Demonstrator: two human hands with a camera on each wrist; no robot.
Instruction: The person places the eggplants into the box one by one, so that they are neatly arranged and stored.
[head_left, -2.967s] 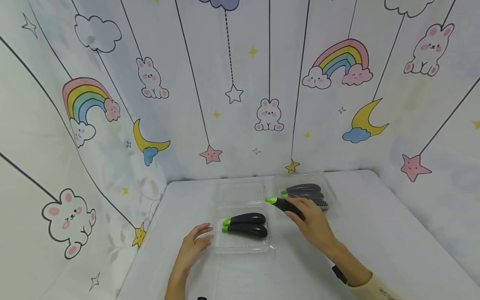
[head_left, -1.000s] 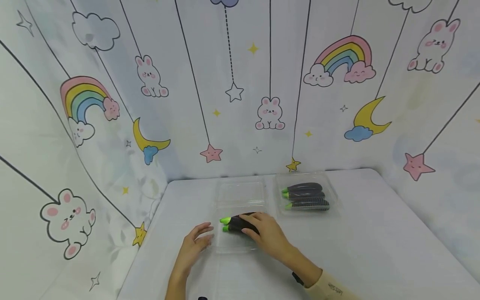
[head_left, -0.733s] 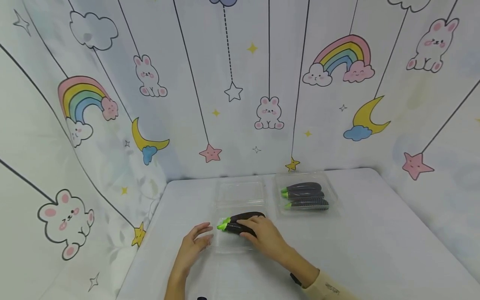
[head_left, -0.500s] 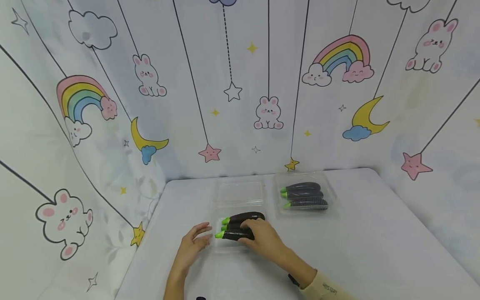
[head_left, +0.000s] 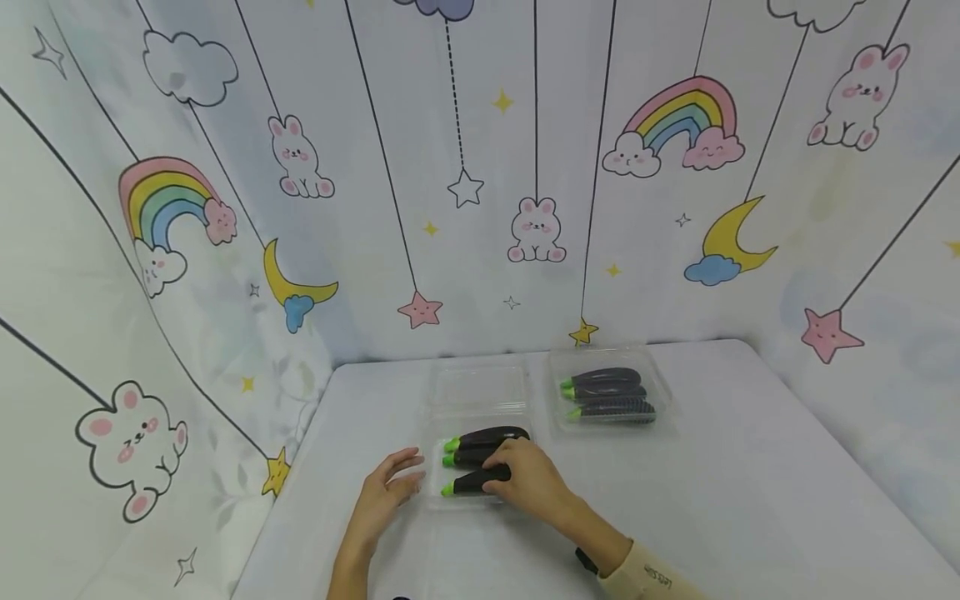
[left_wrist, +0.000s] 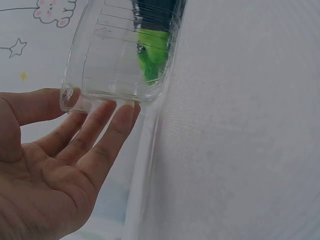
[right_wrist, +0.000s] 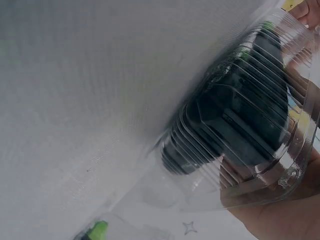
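My right hand holds a dark toy-like eggplant with a green stem end, low inside a clear hinged plastic box. Two more eggplants lie behind it in the same box: a far one and a middle one partly hidden by my fingers. The right wrist view shows dark eggplants through the box's ribbed wall, my fingers reaching in over it. At the box's left end is my left hand, with extended fingertips against the end wall and the thumb at the rim.
The box's lid lies folded back behind it. To the right stands a second clear box holding several eggplants. A white cloth covers the table, and a patterned curtain hangs behind its far edge.
Three seconds ago my right hand held the eggplant in the air near the second box. It has brought it into the front box and moved it toward the near side. My left hand stays put.
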